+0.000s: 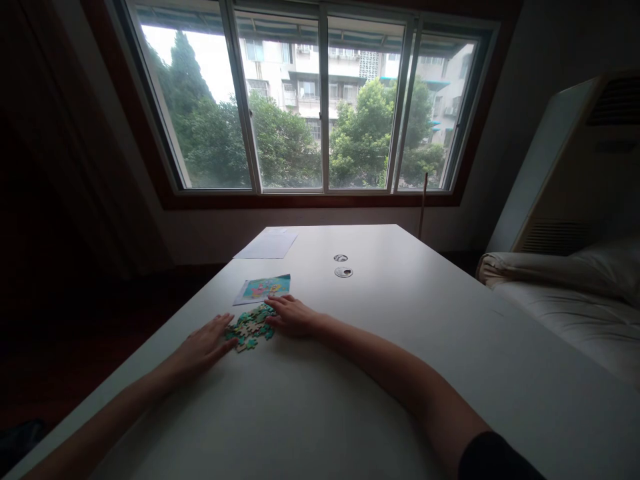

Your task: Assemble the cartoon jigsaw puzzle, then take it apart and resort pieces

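A small heap of teal and beige jigsaw pieces (250,327) lies on the white table (400,347). My left hand (205,343) lies flat on the table at the heap's left edge, fingers stretched out and touching the pieces. My right hand (293,315) rests palm down on the heap's right side, fingers extended over the pieces. Just beyond the heap lies a colourful picture card (263,289) showing the puzzle image.
A white sheet of paper (267,243) lies at the table's far left. Two round cable holes (343,265) sit mid-table. A wide window fills the far wall. A bed with pale bedding (565,293) stands right of the table.
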`<action>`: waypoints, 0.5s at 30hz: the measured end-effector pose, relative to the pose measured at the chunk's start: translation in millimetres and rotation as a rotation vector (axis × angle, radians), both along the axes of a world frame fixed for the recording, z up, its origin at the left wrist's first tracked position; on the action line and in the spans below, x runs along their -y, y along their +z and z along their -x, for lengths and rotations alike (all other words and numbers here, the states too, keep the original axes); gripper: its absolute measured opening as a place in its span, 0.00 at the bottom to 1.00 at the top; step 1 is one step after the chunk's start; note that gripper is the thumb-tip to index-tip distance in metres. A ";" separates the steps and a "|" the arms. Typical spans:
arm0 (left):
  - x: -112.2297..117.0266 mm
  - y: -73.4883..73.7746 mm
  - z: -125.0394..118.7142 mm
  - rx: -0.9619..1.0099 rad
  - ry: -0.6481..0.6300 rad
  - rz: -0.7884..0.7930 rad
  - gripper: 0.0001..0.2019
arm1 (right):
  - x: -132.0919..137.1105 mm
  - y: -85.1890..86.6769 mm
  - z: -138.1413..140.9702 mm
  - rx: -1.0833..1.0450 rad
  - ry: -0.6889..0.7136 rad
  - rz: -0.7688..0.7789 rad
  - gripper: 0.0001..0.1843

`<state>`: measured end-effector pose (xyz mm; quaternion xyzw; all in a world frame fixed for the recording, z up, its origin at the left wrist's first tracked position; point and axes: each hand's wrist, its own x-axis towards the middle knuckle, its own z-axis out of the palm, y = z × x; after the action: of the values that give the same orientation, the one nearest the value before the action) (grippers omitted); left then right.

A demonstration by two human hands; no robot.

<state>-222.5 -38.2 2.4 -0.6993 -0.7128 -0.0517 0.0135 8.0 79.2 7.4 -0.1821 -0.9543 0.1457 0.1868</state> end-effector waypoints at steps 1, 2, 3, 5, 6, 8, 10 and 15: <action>1.5 -2.7 -0.3 0.003 -0.026 0.005 0.36 | -0.1 -0.2 4.6 0.011 0.006 0.012 0.32; 2.8 -4.4 -1.2 0.004 -0.048 0.011 0.38 | -0.4 -0.3 8.3 0.022 0.008 0.021 0.33; 3.6 -5.2 -2.6 0.002 -0.061 0.017 0.40 | -0.6 -0.4 10.9 0.034 0.011 0.026 0.33; 4.1 -4.2 -6.8 -0.002 -0.066 0.028 0.41 | -0.7 -0.6 13.8 0.061 0.015 0.029 0.34; 3.6 -3.0 -9.4 -0.002 -0.058 0.033 0.41 | -0.5 -0.9 14.3 0.073 0.016 0.027 0.34; 1.7 0.0 -14.7 0.002 -0.051 0.047 0.40 | 0.1 -1.9 14.1 0.088 0.019 0.015 0.33; -1.1 2.9 -19.6 0.016 -0.064 0.062 0.39 | 0.8 -3.5 13.2 0.087 0.019 -0.005 0.32; -7.4 7.3 -28.5 0.057 -0.146 0.062 0.38 | 2.3 -5.4 8.7 0.041 0.044 -0.035 0.30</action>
<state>-194.0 -30.8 9.7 -0.7476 -0.6614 -0.0502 -0.0323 -0.6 77.0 2.1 -0.1610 -0.9640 0.1295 0.1672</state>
